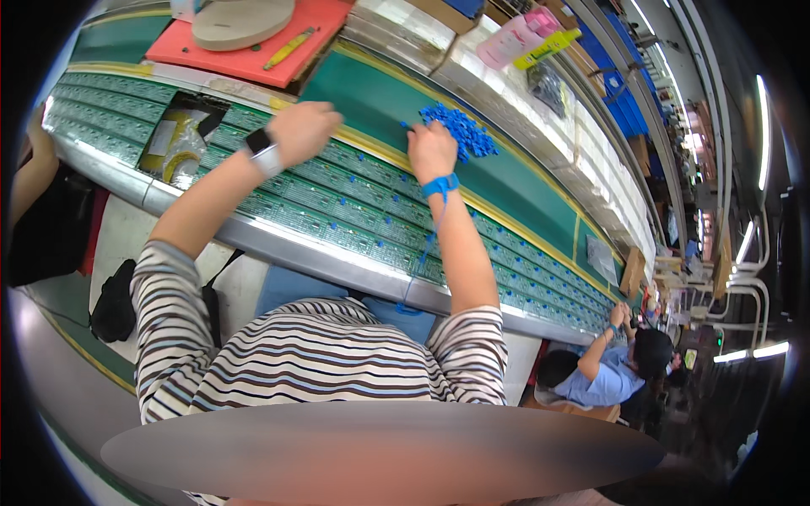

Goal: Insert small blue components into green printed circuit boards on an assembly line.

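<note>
My left hand (305,132), with a smartwatch on its wrist, hovers over the green circuit boards (278,202) near the belt's yellow edge. Its fingers are curled closed, and whatever they hold is hidden. Farther right, my right hand (433,152) wears a blue wrist strap (440,185) with a cord trailing down. Its fingers are bent together at the near left edge of a heap of small blue electronic components (462,132), with a blue bit showing by the fingertips. Blue parts like these dot many boards, mostly toward the right.
A red mat (245,63) at the back left bears a round beige disc (242,24) and a yellow cutter (289,48). A dark gap (181,139) in the boards shows tape rolls. Pink bottle (516,40) stands behind. A co-worker (612,371) sits at right; another person's arm (35,160) shows left.
</note>
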Demonstrator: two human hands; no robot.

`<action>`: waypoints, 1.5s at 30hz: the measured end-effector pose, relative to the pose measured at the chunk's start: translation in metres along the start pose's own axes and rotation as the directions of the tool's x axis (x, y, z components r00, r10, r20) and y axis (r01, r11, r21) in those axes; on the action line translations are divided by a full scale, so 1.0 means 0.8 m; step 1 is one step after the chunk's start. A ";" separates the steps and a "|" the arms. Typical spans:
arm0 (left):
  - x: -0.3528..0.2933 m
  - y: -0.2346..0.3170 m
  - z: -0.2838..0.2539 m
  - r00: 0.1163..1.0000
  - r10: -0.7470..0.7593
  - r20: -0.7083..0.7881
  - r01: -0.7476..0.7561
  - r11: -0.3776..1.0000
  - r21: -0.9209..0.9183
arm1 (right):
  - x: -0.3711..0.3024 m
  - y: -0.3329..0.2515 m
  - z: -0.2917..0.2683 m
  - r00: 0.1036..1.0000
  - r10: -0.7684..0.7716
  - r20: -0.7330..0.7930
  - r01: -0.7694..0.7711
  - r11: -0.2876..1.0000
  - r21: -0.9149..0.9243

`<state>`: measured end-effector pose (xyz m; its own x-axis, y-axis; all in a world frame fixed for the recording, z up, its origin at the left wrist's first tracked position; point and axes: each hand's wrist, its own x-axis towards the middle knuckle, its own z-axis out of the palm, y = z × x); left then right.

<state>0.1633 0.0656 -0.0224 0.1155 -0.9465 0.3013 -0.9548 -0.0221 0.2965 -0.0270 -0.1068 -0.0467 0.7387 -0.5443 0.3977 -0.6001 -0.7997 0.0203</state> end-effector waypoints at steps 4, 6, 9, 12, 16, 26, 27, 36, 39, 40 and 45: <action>0.087 0.038 0.050 0.990 0.121 0.071 -0.121 0.993 -0.007 | -0.011 0.019 0.008 1.000 -0.005 -0.029 0.008 0.996 0.092; 0.115 0.046 0.086 0.992 0.111 0.061 -0.113 0.993 0.023 | -0.008 0.013 0.004 0.999 -0.013 -0.032 0.017 0.991 0.131; 0.131 0.057 0.116 0.995 0.089 0.046 -0.090 0.996 0.029 | -0.005 0.016 0.003 1.000 -0.013 -0.001 0.013 0.981 0.191; 0.136 0.064 0.119 0.995 0.097 0.035 -0.099 0.992 0.072 | -0.006 0.022 0.000 1.000 0.005 0.026 -0.011 0.972 0.235; 0.135 0.064 0.105 0.988 0.081 0.129 -0.084 0.996 0.017 | -0.004 0.025 0.000 1.000 0.019 0.025 -0.026 0.949 0.315; 0.047 0.020 0.027 0.987 0.089 -0.137 -0.129 0.939 -0.318 | -0.017 -0.037 -0.045 0.998 -0.046 -0.042 0.061 0.866 0.496; 0.030 0.009 0.011 0.987 0.084 -0.141 -0.125 0.940 -0.318 | -0.021 -0.058 -0.048 0.994 -0.091 -0.063 0.110 0.833 0.543; -0.103 -0.047 -0.046 0.997 -0.083 0.003 0.078 0.918 -0.388 | -0.051 -0.169 -0.053 0.938 -0.304 0.167 0.087 0.672 0.735; -0.123 -0.056 -0.047 0.998 -0.063 0.026 0.068 0.936 -0.345 | -0.048 -0.174 -0.053 0.928 -0.307 0.211 0.065 0.690 0.721; -0.128 -0.058 -0.046 0.997 -0.072 0.030 0.078 0.938 -0.337 | -0.048 -0.176 -0.054 0.926 -0.304 0.223 0.056 0.696 0.716; -0.138 -0.070 -0.037 0.992 -0.117 0.049 0.126 0.949 -0.288 | -0.048 -0.180 -0.052 0.925 -0.334 0.181 0.104 0.679 0.727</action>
<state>0.2124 0.1812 -0.0456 0.2127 -0.9521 0.2199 -0.8129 -0.0475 0.5804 0.0184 0.0395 -0.0265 0.9394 -0.2818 0.1955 -0.1079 -0.7839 -0.6114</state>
